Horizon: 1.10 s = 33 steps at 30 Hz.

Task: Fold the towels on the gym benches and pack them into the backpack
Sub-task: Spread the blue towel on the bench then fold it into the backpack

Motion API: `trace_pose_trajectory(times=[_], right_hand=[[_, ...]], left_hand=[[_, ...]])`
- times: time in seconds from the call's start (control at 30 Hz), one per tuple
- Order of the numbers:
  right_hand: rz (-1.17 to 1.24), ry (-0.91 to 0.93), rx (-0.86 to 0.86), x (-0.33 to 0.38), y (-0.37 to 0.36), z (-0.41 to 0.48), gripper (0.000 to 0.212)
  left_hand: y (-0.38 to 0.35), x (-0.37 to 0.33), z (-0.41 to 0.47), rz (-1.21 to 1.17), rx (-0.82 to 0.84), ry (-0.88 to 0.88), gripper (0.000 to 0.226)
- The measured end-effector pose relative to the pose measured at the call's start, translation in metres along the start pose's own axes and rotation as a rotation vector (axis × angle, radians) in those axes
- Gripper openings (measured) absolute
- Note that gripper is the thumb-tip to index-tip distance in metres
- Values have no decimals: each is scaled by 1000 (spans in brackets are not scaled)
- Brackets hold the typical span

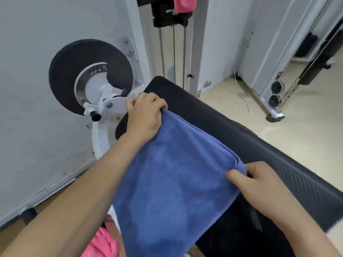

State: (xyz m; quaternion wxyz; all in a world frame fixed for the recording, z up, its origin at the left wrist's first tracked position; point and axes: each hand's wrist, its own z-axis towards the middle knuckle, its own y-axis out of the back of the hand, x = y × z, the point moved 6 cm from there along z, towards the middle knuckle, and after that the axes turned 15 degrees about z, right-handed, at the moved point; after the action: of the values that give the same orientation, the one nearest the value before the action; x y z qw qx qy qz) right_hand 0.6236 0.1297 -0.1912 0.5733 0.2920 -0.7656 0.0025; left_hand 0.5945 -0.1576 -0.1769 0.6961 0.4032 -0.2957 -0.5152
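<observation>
A blue towel (172, 182) hangs doubled over between my two hands above the black padded gym bench (259, 141). My left hand (144, 115) grips the towel's far corner near the bench's upper end. My right hand (259, 184) pinches the near corner between thumb and fingers. The towel's lower part drapes down toward me and covers part of the bench. A pink towel (104, 242) lies below at the bottom left, partly hidden by the blue towel. No backpack shows in the head view.
A white machine with a black round weight plate (89, 71) stands at the left, close to my left hand. Another pink cloth (183, 4) hangs at the top. Cable-machine pulleys (276, 93) stand on the beige floor at the right.
</observation>
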Motion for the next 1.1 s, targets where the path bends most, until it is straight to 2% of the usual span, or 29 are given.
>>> trace_pose_trajectory(times=[0.03, 0.1, 0.13, 0.17, 0.23, 0.3, 0.43, 0.53, 0.8, 0.97, 1.1], right_hand=[[-156, -6, -85, -15, 11, 8, 38], [-443, 41, -236, -31, 26, 16, 18], [-497, 84, -289, -34, 30, 19, 10], [-505, 128, -324, -36, 32, 20, 16], [-499, 255, -344, -36, 27, 25, 33], [-544, 365, -298, -36, 17, 32, 38], [-634, 421, -275, -37, 11, 51, 30], [-693, 468, -271, -33, 10, 58, 20], [-873, 369, -254, -25, 11, 66, 26], [-832, 322, -312, -21, 11, 60, 20], [-792, 199, -250, -24, 13, 61, 21]], left_hand=[[-23, -13, 1, 12, 58, -45, 32], [-53, -27, -1, -6, 122, -10, 30], [-63, -29, -3, -41, 140, 36, 28], [-71, -30, -6, -91, 156, 66, 25], [-83, -33, -12, -185, 207, 81, 20], [-90, -33, -14, -249, 236, 97, 22], [-97, -28, -2, -328, 272, 139, 36], [-97, -27, 9, -302, 270, 126, 33], [-90, -15, 22, -288, 235, 163, 5], [-83, -15, 26, -289, 198, 156, 4], [-84, -14, 29, -299, 199, 168, 4]])
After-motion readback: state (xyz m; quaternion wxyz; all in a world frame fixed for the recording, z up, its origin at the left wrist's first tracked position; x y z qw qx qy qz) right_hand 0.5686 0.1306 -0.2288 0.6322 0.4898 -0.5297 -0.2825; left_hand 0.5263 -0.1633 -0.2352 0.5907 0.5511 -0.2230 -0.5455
